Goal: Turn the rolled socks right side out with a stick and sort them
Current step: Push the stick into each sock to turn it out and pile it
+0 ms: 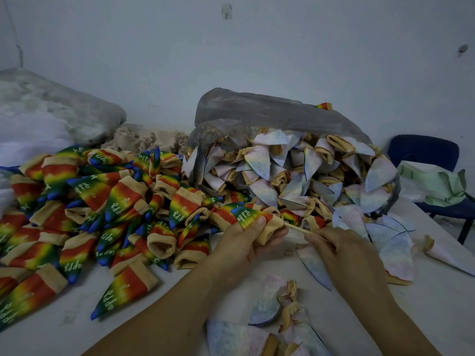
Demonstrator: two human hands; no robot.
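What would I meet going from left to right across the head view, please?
Rainbow sock pile → left hand gripping a sock → stick → right hand → chair.

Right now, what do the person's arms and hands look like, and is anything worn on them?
The left hand and right hand are bare: no gloves, no rings showing. The left forearm and right forearm are bare too, with no sleeve, watch or bracelet in view.
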